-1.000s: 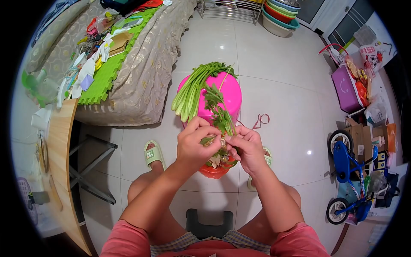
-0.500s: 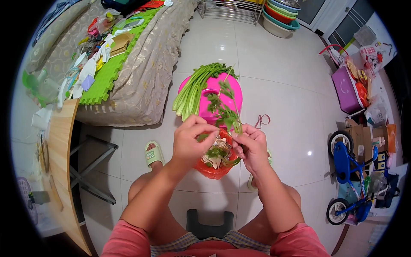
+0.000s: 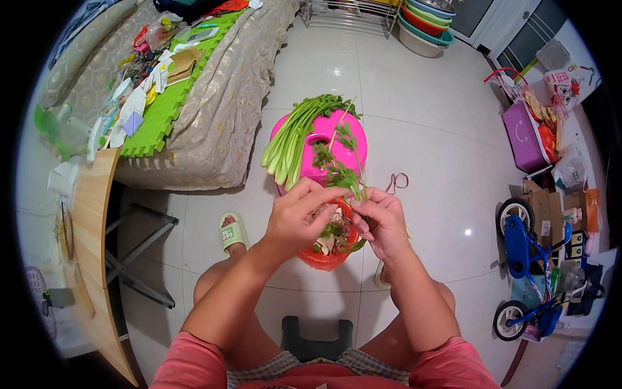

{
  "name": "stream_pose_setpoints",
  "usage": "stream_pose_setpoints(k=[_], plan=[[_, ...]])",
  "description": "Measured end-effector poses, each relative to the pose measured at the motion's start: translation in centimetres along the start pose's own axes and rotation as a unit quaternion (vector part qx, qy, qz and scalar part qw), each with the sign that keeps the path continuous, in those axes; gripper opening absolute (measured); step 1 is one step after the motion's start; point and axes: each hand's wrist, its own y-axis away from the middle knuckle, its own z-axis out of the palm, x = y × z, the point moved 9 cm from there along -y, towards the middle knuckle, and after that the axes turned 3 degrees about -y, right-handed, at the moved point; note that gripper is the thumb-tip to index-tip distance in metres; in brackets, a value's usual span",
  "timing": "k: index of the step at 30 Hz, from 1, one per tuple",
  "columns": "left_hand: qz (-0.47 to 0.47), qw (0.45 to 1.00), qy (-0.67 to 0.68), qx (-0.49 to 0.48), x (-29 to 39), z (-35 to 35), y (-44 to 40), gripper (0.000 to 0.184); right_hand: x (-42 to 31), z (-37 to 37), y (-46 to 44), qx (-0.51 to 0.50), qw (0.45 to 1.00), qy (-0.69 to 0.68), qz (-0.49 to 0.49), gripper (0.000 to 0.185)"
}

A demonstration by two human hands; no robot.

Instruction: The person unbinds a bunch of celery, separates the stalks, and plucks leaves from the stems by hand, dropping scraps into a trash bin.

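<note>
Pinched in my right hand [image 3: 383, 223] is a thin leafy celery stalk [image 3: 343, 174], its leaves pointing away from me and its lower end curving below my fingers. My left hand [image 3: 299, 215] is just to its left, thumb and index finger apart, the index fingertip at the stem; whether it touches is unclear. Under both hands sits a red plastic bag [image 3: 326, 261] holding leaves and pale scraps, partly hidden by my fingers. Beyond them, a bunch of celery [image 3: 293, 146] lies on a pink stool [image 3: 353, 139].
A red string loop [image 3: 398, 182] lies on the tiled floor. To the left are a covered bed [image 3: 214, 129] with clutter and a wooden board [image 3: 94, 220]. A blue balance bike [image 3: 521, 259] and a purple bin [image 3: 523, 137] stand right; stacked basins [image 3: 424, 35] stand at the back.
My left hand has shifted slightly right, its index finger now reaching to the stem and its thumb away from it. The celery leaves have moved slightly; my right hand keeps its hold.
</note>
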Motion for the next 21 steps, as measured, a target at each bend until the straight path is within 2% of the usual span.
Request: stream_pose_setpoints(k=[4,15,21], plan=[[0.054,0.998,-0.003,-0.016,-0.4,0.9,0.5,0.024,0.6,0.6,0.1,-0.026,1.0,0.01,0.014,0.007],[-0.088,0.993,0.039,-0.074,-2.4,1.5,0.4,0.013,0.8,0.7,0.1,-0.022,0.999,0.008,0.03,0.008],[-0.074,0.995,0.022,-0.07,-2.3,1.4,0.5,0.013,0.9,0.7,0.1,-0.02,0.999,0.009,0.039,0.008]])
